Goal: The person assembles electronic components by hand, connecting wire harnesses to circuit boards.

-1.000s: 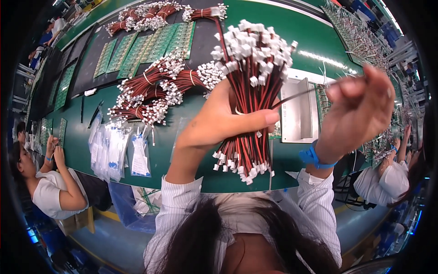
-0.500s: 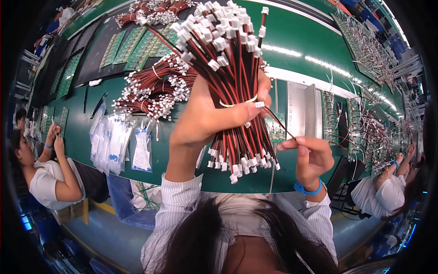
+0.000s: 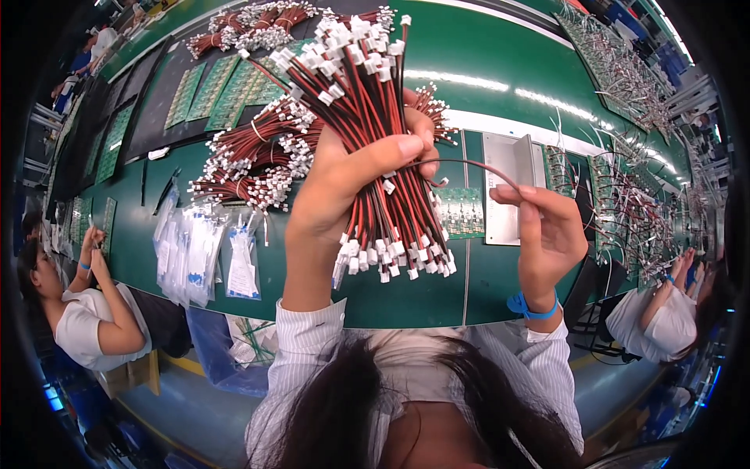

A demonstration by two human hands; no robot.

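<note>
My left hand (image 3: 324, 187) is closed round the middle of a thick bundle of red and black wire cables (image 3: 367, 125), held upright above the bench. White plug connectors fan out at its top and bottom. From beside my left thumb and fingers, one thin cable (image 3: 469, 162) arches out to the right. Its far end is pinched between the thumb and fingers of my right hand (image 3: 551, 234), which has a blue band at the wrist. The tip inside that pinch is hidden.
More tied cable bundles (image 3: 254, 160) lie on the green bench (image 3: 375, 305) to the left, near bagged parts (image 3: 191, 250). A small circuit board (image 3: 461, 213) and a metal tray (image 3: 504, 223) sit between my hands. Wired boards (image 3: 617, 78) stand right. Co-workers sit at both sides.
My right hand has moved right and slightly up, and a longer stretch of the cable now arches between my hands. The bundle in my left hand has shifted a little left. The pale tie is no longer visible.
</note>
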